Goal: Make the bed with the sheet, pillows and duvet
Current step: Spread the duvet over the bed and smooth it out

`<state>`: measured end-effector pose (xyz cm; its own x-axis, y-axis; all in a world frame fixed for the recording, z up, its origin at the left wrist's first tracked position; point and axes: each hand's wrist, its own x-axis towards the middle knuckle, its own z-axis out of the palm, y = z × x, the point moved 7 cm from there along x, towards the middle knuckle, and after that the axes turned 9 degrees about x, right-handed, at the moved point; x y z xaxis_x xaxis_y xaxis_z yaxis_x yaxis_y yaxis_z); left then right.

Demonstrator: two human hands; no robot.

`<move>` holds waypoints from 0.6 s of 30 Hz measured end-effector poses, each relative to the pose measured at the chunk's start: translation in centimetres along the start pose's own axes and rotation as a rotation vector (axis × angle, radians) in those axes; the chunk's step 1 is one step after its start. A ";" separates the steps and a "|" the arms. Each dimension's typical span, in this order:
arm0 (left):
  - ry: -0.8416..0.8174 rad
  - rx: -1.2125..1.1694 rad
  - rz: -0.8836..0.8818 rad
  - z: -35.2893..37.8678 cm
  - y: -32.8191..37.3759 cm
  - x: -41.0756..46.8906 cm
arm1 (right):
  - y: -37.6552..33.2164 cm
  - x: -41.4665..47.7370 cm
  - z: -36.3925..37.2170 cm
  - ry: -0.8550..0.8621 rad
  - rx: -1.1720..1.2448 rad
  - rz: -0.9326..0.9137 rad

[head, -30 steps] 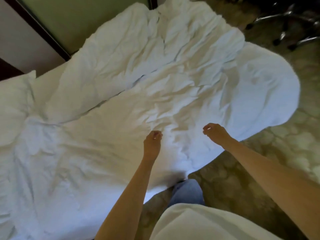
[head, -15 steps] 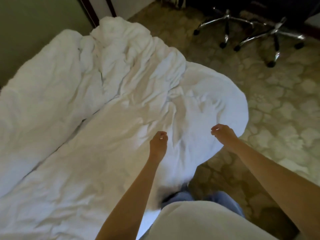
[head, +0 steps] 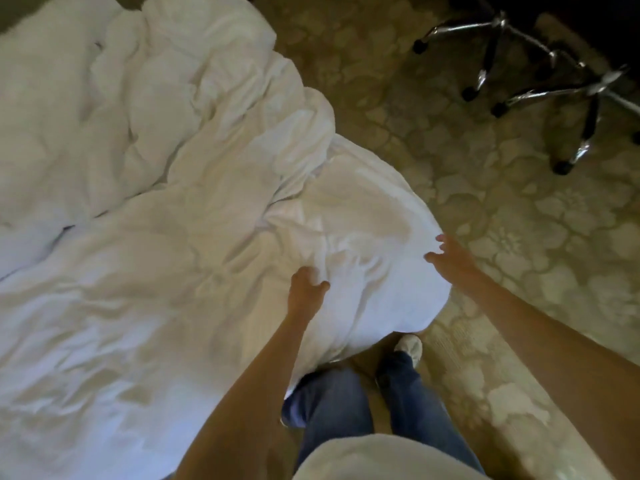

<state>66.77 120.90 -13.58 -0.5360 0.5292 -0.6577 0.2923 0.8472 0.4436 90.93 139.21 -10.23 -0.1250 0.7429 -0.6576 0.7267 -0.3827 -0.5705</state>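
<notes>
A: Nearest stuff, quick?
B: White top [head: 363, 459] at bottom edge. Past it, jeans [head: 332, 403] and a pale shoe [head: 410, 344] on patterned carpet [head: 519, 237], just beside the hanging corner of the duvet [head: 156, 271].
A: Hands?
B: Left hand [head: 306, 292]: fingers curled into a fold of the duvet, gripping. Right hand [head: 452, 259]: fingers spread and straight, tips touching the duvet's rounded edge.
A: Duvet location?
B: White, crumpled, covering the whole left side and centre. Near corner drooping to the floor by the feet. Bunched in thick folds toward the far left.
A: Farther back?
B: Chrome chair base [head: 554, 91] with castors, top right, well apart from the duvet.
</notes>
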 end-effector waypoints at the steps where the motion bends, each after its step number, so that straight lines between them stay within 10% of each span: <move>1: -0.003 0.015 -0.015 0.9 0.1 0.4 | -0.7 1.8 -0.4 -0.018 -0.022 -0.033; 14: 0.213 0.120 -0.120 4.0 -1.0 6.6 | -10.1 18.4 9.0 -0.191 0.034 -0.200; 18: 0.242 0.104 -0.248 2.9 0.7 6.1 | -13.2 16.0 0.7 0.009 0.341 -0.251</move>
<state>66.02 124.83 -19.10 -0.7689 0.2917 -0.5689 0.2025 0.9551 0.2161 78.84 155.72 -13.56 -0.2625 0.8404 -0.4741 0.4092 -0.3480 -0.8435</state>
